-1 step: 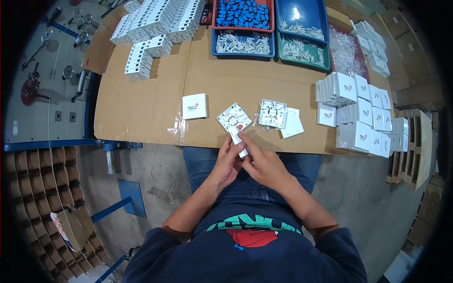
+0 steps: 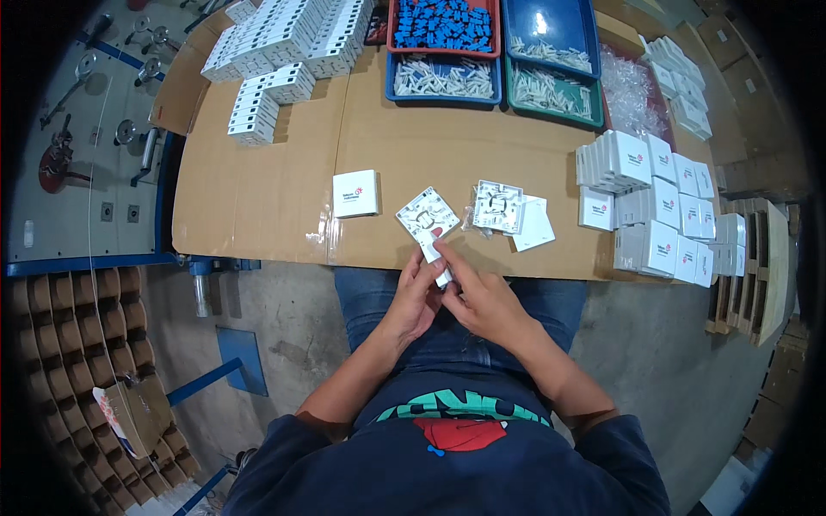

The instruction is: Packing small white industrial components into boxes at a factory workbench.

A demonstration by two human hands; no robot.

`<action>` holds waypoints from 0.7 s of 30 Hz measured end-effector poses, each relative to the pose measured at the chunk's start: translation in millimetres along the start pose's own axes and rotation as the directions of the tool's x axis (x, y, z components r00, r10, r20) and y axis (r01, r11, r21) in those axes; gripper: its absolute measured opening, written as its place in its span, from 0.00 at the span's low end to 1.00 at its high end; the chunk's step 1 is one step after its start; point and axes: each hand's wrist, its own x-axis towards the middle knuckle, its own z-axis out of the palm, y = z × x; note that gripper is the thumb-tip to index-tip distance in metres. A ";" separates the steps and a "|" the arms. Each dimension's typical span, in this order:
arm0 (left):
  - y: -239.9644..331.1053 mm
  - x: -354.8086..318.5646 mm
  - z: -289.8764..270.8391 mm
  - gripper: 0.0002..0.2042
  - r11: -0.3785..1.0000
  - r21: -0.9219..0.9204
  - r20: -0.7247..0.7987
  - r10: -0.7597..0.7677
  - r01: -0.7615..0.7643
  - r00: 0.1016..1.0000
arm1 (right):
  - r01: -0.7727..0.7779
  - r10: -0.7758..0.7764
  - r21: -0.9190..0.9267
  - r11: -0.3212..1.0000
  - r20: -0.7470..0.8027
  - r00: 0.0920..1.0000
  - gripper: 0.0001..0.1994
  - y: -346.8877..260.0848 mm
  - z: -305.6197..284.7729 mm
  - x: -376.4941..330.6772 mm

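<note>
Just off the table's near edge, my left hand and my right hand both grip a white plastic box, tilted and seen nearly edge-on. My fingers hide much of it. Right beyond my fingertips lies a square white plastic base with its inner side up. A similar open base sits to its right, with clear plastic film by it. Partly under that base is a flat white cover. To the left, a closed white box with a red mark lies on the cardboard-covered table.
Trays at the back hold blue parts and white plugs, with more white pieces in a green tray. Stacked white boxes stand at back left and right. Clear bags fill a container at back right.
</note>
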 end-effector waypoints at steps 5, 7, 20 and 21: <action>6.7 -3.6 2.0 0.30 0.998 0.056 -0.040 0.000 0.003 0.999 | -0.005 0.007 0.078 0.997 -0.027 1.000 0.28 5.8 4.4 1.7; 5.6 -1.8 -6.8 0.29 0.996 0.089 -0.064 -0.017 0.023 0.998 | -0.014 0.020 0.144 0.990 -0.036 0.999 0.27 10.2 3.9 4.8; 32.9 -31.5 6.8 0.44 0.034 0.766 0.629 0.163 -0.641 0.760 | -0.511 0.535 0.813 0.279 0.310 0.786 0.12 27.8 17.3 -23.6; 31.3 -35.4 7.0 0.45 0.099 0.766 0.624 0.125 -0.635 0.772 | -0.546 0.545 0.798 0.256 0.347 0.763 0.12 29.3 16.6 -26.3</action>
